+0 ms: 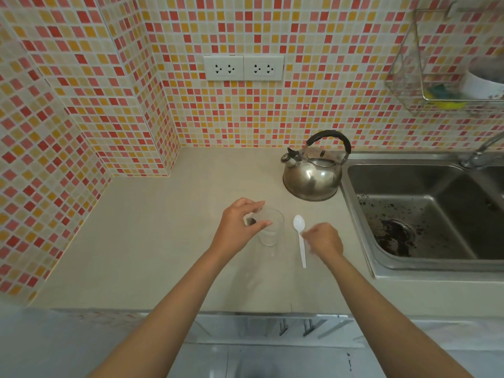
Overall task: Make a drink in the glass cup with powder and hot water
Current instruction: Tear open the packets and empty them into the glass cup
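Note:
A clear glass cup (272, 230) stands upright on the beige counter (163, 241). My left hand (237, 227) is at its left rim, thumb and forefinger pinching what looks like a small packet with a dark patch (251, 221), mostly hidden by the fingers. A white plastic spoon (300, 236) lies flat just right of the cup, bowl pointing away from me. My right hand (323, 240) is curled beside it, fingertips on the upper handle. A steel kettle (313, 175) with a black handle sits behind the spoon, by the sink.
A steel sink (425, 214) with dark specks lies to the right, its tap (480, 151) at the back. Two wall sockets (243, 68) sit on the mosaic tiles. A wire rack (436, 85) hangs at the upper right. The wall steps out at the left.

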`<move>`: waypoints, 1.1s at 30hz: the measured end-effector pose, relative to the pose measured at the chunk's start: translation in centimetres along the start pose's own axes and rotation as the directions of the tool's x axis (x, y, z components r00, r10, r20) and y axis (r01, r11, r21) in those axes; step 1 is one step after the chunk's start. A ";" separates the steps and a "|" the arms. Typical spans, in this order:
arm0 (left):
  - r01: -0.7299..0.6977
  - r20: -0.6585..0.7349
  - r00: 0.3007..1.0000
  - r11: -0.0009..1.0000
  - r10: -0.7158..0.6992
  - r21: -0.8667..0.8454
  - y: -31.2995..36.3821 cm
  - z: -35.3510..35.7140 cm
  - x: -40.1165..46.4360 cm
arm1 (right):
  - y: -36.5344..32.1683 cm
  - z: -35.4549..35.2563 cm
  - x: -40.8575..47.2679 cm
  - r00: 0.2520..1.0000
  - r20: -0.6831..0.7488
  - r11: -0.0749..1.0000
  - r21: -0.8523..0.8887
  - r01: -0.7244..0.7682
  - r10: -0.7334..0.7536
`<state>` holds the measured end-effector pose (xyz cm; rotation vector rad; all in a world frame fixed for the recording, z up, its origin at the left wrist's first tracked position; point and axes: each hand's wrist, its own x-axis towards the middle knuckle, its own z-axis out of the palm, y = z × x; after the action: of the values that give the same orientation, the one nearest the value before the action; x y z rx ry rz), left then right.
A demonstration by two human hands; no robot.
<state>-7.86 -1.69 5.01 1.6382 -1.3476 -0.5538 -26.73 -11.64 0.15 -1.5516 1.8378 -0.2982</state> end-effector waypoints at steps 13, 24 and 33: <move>0.057 0.063 0.996 0.998 -0.059 0.026 -1.8 0.0 1.0 | 0.8 3.3 2.6 1.000 0.013 0.982 -0.190 0.019 -0.017; -0.063 0.144 0.989 0.989 0.043 0.136 -1.7 0.2 3.4 | -1.5 -4.2 0.1 0.883 -0.082 0.868 0.162 0.468 -0.461; -0.133 0.216 0.974 0.946 0.069 0.295 -1.4 0.8 4.3 | -3.1 -4.4 -2.0 0.834 -0.004 0.834 -0.010 0.552 -0.552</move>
<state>-6.47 -5.95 4.34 1.7837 -1.7302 -0.4762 -27.08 -11.65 5.89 -2.0716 1.3517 -0.5599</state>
